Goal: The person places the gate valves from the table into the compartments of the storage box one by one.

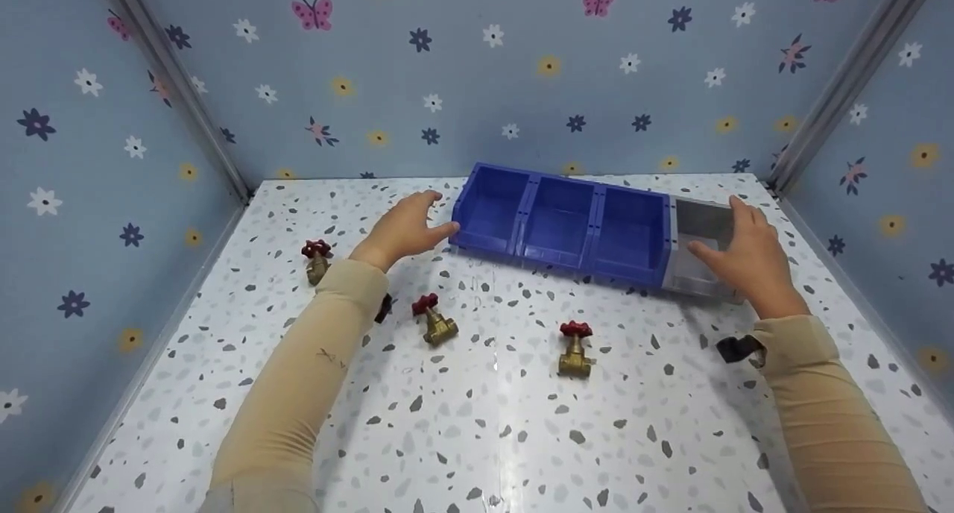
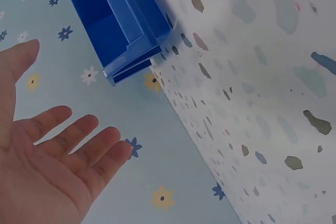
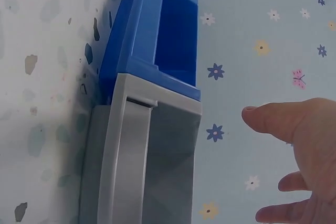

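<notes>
Three blue storage bins (image 1: pixel 555 256) and one grey bin (image 1: pixel 693 278) stand joined in a slanting row at the back of the table. My left hand (image 1: pixel 402 231) is beside the row's left end, fingers spread. In the left wrist view that hand (image 2: pixel 58 156) holds nothing and a gap separates it from the blue bin (image 2: pixel 123 24). Over at the grey end, my right hand (image 1: pixel 756 263) hovers with thumb and fingers apart. The right wrist view shows it clear of the grey bin (image 3: pixel 131 150), its palm partly cut off by the frame.
Three brass valves with red handwheels lie on the speckled table: one valve (image 1: pixel 316 263) near the left forearm, another valve (image 1: pixel 438 328) left of centre, the third valve (image 1: pixel 575 355) in front of the bins. Flower-patterned walls (image 1: pixel 492 73) enclose the back and sides.
</notes>
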`<action>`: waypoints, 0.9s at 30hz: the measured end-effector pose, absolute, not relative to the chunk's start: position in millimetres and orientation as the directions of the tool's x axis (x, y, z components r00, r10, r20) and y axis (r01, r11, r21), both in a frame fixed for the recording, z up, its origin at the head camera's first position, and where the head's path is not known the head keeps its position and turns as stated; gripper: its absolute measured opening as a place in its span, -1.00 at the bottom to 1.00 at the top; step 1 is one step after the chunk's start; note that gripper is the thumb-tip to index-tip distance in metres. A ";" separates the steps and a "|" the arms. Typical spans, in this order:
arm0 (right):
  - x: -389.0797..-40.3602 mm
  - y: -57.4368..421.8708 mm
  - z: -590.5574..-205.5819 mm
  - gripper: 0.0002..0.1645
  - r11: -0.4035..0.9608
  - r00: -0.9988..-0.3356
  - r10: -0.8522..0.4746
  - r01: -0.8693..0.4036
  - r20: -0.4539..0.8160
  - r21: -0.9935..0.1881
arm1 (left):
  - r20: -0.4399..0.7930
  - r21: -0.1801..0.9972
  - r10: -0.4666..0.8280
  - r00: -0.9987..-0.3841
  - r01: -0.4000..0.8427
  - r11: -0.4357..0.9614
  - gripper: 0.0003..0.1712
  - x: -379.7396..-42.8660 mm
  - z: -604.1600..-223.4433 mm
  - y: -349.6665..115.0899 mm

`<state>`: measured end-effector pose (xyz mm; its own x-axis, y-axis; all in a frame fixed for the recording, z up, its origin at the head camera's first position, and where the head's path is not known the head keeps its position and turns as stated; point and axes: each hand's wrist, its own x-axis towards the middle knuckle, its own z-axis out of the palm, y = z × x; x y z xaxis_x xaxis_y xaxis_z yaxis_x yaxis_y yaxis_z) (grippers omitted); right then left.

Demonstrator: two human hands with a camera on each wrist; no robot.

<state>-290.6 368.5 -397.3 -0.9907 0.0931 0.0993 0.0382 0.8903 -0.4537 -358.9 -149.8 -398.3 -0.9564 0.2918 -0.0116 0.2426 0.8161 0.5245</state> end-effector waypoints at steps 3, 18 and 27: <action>-291.1 372.4 -399.6 0.33 0.880 -0.991 0.098 0.044 0.090 -0.473 | -0.028 0.563 0.285 -0.958 0.220 0.796 -0.08 -362.2 -401.6 -148.5; -296.7 387.2 -413.1 0.31 0.835 -0.983 0.175 0.121 0.049 -0.536 | -0.061 0.713 0.242 -0.968 0.128 0.690 -0.21 -378.3 -408.5 -145.1; -297.4 392.1 -417.8 0.31 0.810 -0.977 0.212 0.162 0.023 -0.564 | -0.070 0.728 0.223 -0.972 0.103 0.678 -0.22 -384.1 -415.1 -137.3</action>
<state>-297.4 392.1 -417.8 -0.9769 0.2122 0.0234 0.1624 0.8096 -0.5640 -384.1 -137.3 -415.1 -0.9722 0.2233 -0.0702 0.1031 0.6777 0.7281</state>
